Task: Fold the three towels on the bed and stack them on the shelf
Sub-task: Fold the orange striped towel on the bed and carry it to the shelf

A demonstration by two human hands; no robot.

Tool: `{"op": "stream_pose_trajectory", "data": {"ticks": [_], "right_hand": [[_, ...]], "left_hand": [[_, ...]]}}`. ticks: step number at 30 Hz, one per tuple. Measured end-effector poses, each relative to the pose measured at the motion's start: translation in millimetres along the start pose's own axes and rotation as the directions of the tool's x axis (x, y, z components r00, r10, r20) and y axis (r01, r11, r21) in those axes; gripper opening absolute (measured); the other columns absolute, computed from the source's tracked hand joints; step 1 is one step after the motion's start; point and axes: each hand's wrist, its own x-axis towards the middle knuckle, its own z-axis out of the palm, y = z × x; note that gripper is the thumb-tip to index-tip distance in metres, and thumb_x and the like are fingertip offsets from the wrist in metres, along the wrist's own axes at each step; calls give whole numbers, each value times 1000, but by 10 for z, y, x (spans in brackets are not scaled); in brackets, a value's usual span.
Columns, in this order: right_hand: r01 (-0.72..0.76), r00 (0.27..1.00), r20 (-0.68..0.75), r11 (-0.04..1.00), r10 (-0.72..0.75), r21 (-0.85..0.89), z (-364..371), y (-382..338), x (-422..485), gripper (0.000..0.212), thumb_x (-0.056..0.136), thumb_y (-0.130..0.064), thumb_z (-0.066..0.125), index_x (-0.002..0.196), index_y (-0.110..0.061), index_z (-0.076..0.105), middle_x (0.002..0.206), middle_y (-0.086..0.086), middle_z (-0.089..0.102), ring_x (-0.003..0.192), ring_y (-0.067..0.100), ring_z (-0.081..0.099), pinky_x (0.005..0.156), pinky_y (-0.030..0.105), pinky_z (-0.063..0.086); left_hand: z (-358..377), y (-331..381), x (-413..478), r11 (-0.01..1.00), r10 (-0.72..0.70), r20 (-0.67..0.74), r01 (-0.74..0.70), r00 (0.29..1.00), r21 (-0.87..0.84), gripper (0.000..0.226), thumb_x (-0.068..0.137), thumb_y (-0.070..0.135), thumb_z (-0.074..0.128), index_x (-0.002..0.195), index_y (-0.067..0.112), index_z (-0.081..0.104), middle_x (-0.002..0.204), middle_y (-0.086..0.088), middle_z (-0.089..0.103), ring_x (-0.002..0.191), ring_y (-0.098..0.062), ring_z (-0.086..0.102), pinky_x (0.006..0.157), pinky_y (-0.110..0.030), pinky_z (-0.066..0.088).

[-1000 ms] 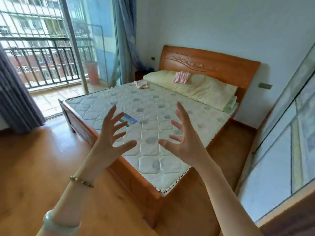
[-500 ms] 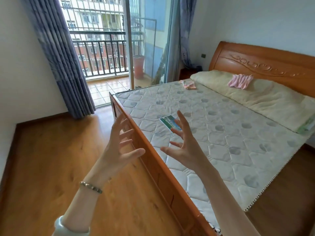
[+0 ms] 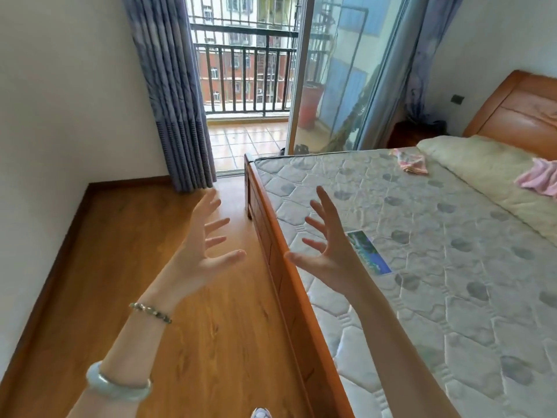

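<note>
Two pink towels lie crumpled far up the bed [image 3: 301, 297]. One pink towel [image 3: 411, 162] rests on the quilted mattress near the head end. The other pink towel [image 3: 539, 178] sits on the pale yellow bedding at the right edge of view. My left hand [image 3: 202, 245] is raised over the wooden floor with fingers spread and holds nothing. My right hand [image 3: 328, 245] hovers over the mattress's near corner, fingers apart, also holding nothing. Both hands are well short of the towels. No shelf is in view.
A small blue-green label [image 3: 369, 251] is on the mattress beside my right hand. The wooden headboard [image 3: 512, 113] stands at the right. A glass balcony door [image 3: 340, 73] and blue curtains [image 3: 171, 95] are ahead. A white wall [image 3: 60, 101] is at the left.
The view has swung left, so the bed has shifted to the right side and more floor and wall show. Both hands stay raised and spread, holding nothing.
</note>
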Motion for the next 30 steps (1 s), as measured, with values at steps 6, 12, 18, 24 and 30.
{"op": "stream_pose_trajectory", "data": {"ticks": [6,12,18,24,30], "right_hand": [[-2,997,82,998,-3,59,14,413,1180,112,70,-18,83,148,-45,8,149,-15,26,134,9,40,93,15,46],[9,991,128,994,-23,106,193,764,2293,112,68,-19,83,147,-48,9,152,-10,28,134,13,40,99,27,47],[13,989,146,995,-28,102,505,1153,3617,108,66,-27,79,141,-56,8,157,-6,24,135,12,39,98,24,45],[-11,992,124,996,1,87,678,1334,5063,109,71,-11,83,142,-47,9,153,-3,29,136,17,38,106,41,43],[-29,996,82,995,22,95,800,1555,6307,111,71,-10,83,146,-47,10,148,-7,32,133,16,41,104,40,46]], "left_hand": [[-248,-424,776,996,-62,-113,69,992,61,109,57,78,67,146,46,12,149,27,25,126,9,44,87,-7,46],[-509,-926,1578,987,-106,-196,126,975,97,112,58,76,67,148,36,15,149,25,27,127,8,43,86,-5,45],[-902,-1648,2728,986,-123,-219,144,968,83,112,57,77,67,148,36,16,144,32,27,123,14,43,84,-2,44],[-1334,-2276,4108,986,-131,-216,150,968,72,99,68,40,74,148,33,17,143,30,27,118,20,43,82,-1,44],[-1695,-2722,5305,992,-113,-166,121,980,41,113,56,79,66,148,36,16,144,30,26,121,15,44,86,-3,44]]}}
